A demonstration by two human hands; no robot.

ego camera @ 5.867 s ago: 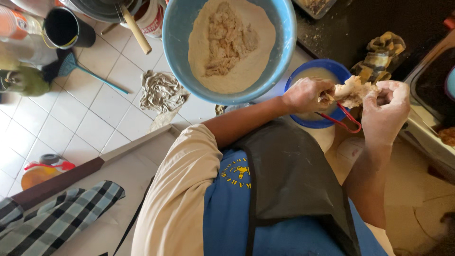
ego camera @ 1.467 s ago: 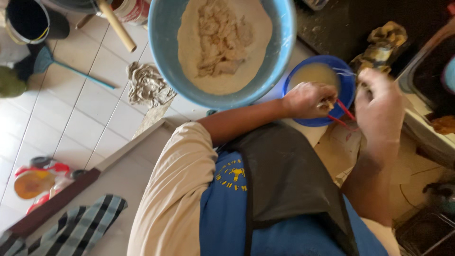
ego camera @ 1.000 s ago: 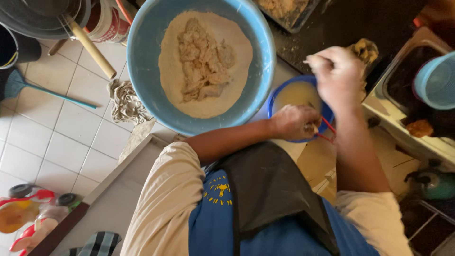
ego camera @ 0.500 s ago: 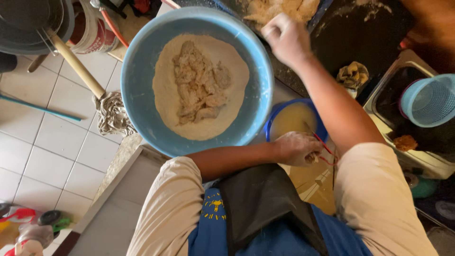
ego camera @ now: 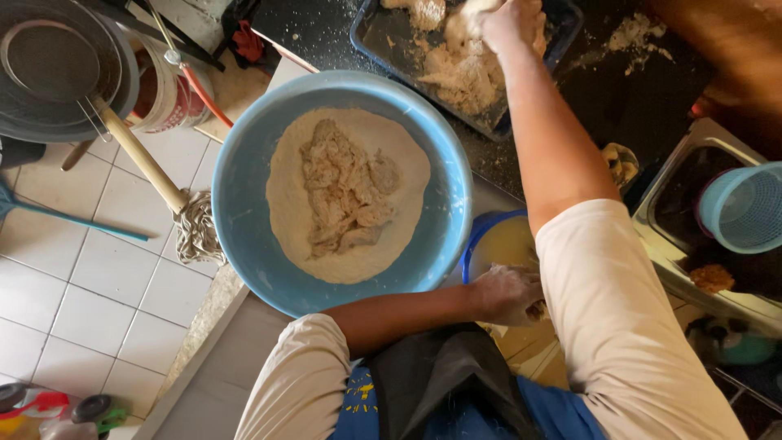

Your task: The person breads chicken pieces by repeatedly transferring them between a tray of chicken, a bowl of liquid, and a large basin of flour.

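Head view, near edge of the worktop: the left hand (ego camera: pixel 507 295), flour-dusted, rests with fingers curled at the near rim of a small blue bowl (ego camera: pixel 476 244) of yellow liquid; whether it grips anything I cannot tell. Just left stands a large blue basin (ego camera: pixel 244 204) holding floured pieces. At the far edge, the right hand (ego camera: pixel 509 20) is closed down on a coated piece (ego camera: pixel 456 33) in the dark tray (ego camera: pixel 371 28). Judgement: the piece is soft, light and crumbly, its coating easily shed; lift gently from beneath with the fingertips.
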